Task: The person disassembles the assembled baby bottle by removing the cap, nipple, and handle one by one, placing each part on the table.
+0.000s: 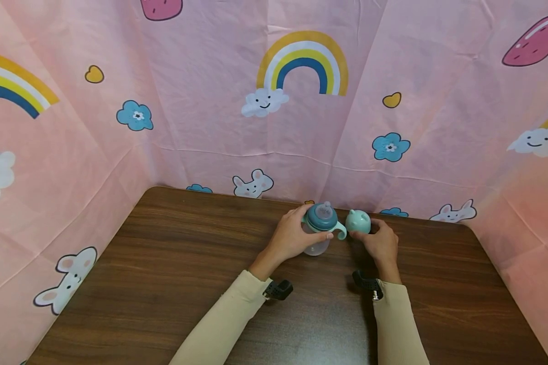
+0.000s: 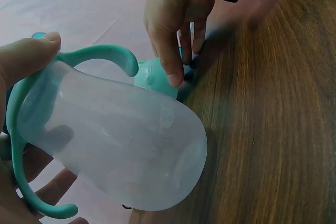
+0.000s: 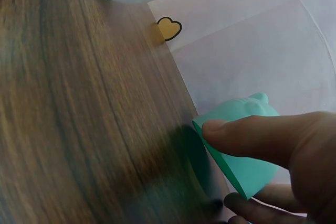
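Observation:
My left hand (image 1: 292,235) grips a baby bottle (image 1: 317,247) near its top, thumb on one side and fingers on the other. The bottle stands upright, with a translucent body, a dark teal collar, a clear nipple and curved mint handles. To its right, my right hand (image 1: 383,246) pinches a rounded mint bottle cap (image 1: 358,221) with small ear-like bumps. In the right wrist view the thumb presses the side of the cap (image 3: 239,148), its open rim facing the tabletop. Whether rim or bottle base touches the wood cannot be told.
Both things are near the back edge of a dark wooden table (image 1: 182,263). Behind it and along both sides hangs a pink printed cloth (image 1: 210,91). Black straps with cameras (image 1: 278,290) sit on both wrists.

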### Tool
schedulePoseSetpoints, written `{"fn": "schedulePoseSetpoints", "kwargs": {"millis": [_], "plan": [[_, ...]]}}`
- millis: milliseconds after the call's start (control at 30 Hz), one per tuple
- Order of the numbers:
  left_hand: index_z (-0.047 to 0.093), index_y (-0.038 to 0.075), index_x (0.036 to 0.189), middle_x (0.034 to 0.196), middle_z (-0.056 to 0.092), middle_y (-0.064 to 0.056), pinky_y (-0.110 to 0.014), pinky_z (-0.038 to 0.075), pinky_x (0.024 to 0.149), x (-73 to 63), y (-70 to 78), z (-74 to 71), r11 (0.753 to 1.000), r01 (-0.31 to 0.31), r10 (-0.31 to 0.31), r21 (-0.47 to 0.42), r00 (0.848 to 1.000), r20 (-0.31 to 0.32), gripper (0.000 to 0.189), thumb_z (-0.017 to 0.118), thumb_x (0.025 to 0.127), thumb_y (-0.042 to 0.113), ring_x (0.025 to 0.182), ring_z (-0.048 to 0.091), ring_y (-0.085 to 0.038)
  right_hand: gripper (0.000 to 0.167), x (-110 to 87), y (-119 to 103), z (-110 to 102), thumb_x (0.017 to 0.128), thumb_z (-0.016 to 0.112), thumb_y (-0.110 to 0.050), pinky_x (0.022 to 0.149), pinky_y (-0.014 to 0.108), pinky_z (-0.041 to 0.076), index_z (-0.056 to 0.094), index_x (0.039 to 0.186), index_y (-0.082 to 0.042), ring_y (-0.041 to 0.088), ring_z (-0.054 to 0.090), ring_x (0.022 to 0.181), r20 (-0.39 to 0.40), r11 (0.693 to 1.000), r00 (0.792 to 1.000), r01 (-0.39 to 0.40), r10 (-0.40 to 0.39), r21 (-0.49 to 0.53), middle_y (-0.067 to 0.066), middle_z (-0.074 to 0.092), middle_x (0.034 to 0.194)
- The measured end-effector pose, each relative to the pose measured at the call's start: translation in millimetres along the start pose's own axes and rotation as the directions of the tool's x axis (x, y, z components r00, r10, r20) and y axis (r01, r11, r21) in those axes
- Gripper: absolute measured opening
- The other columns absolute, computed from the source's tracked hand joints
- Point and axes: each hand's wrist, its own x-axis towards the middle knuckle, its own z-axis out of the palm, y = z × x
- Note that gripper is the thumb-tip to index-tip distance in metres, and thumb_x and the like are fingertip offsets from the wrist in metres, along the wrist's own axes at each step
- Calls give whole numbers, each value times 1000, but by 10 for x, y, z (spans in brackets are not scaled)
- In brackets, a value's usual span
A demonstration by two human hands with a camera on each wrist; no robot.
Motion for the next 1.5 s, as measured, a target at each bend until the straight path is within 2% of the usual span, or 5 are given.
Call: {"fn": "schedulePoseSetpoints", "kwargs": {"millis": [267,600,900,1500], "plan": [[56,5,159,147,67,-13,-64,47,111,-7,8,-3,1000,8,-8,-6,1000,7,90,94,88,46,137,58,-39,76,-21,-22,-17,92,90,-28,114,69,41,58,151,8,56,52,138,23,1000,1000,-2,2,-19,35,60,147],[56,7,159,147,67,-12,-64,48,111,-7,5,-2,1000,7,-7,-1,1000,6,89,94,88,46,137,59,-39,75,-16,-15,-22,90,90,-24,112,69,43,60,148,12,57,54,136,24,998,999,37,-36,-44,37,60,147],[57,8,158,146,67,-11,-64,48,111,-8,-1,1,1000,9,-9,-2,1000,6,88,94,88,46,137,59,-38,74,-7,-5,-23,89,90,-23,115,70,39,60,146,15,59,50,138,28,994,997,70,-68,-79,39,56,147],[57,10,158,146,67,-10,-63,47,112,-1,6,-5,1000,0,0,-8,1000,3,87,95,88,44,136,59,-37,75,-24,-32,-33,90,90,-23,119,71,34,59,146,15,61,42,143,53,993,997,62,-57,-96,40,50,152]]}}
